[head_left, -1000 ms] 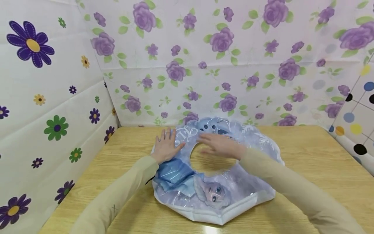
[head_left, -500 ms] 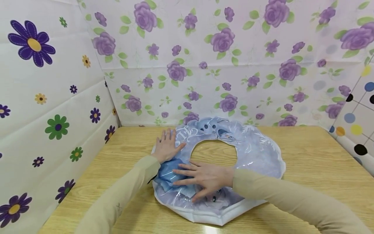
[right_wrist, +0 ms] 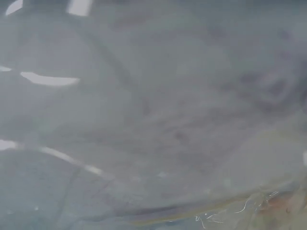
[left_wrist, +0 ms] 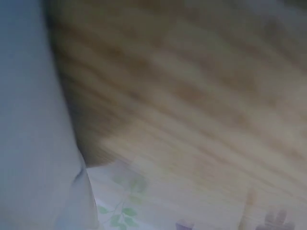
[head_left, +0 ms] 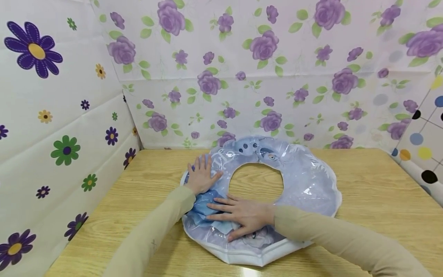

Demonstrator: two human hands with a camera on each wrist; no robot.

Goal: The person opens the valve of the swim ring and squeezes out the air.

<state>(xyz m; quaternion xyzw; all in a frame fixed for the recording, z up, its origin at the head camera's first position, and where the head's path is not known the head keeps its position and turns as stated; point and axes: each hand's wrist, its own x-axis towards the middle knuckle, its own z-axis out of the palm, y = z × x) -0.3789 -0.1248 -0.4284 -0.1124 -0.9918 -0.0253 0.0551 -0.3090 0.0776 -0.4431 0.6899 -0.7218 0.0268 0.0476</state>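
Note:
A partly inflated swim ring (head_left: 308, 188), pale blue and lilac with printed cartoon figures, lies on the wooden table (head_left: 373, 192) in the head view. On its left side rests my left hand (head_left: 202, 177), fingers spread and straight. My right hand (head_left: 243, 215) lies flat with spread fingers on the ring's near part, over the printed dress and face. Shiny blurred plastic of the swim ring (right_wrist: 144, 120) fills the right wrist view. The left wrist view has a pale sleeve (left_wrist: 33, 120) beside the blurred tabletop (left_wrist: 192, 96), with neither fingers nor ring showing.
Behind the table hangs a white cloth with purple roses (head_left: 207, 82). A daisy-patterned cloth (head_left: 65, 107) borders the left side, and a dotted cloth (head_left: 423, 134) the right. Bare wood shows through the ring's hole.
My right hand has come from over the ring's hole down onto its near part. The left hand stays on the left side. The ring's right and far parts look slightly raised.

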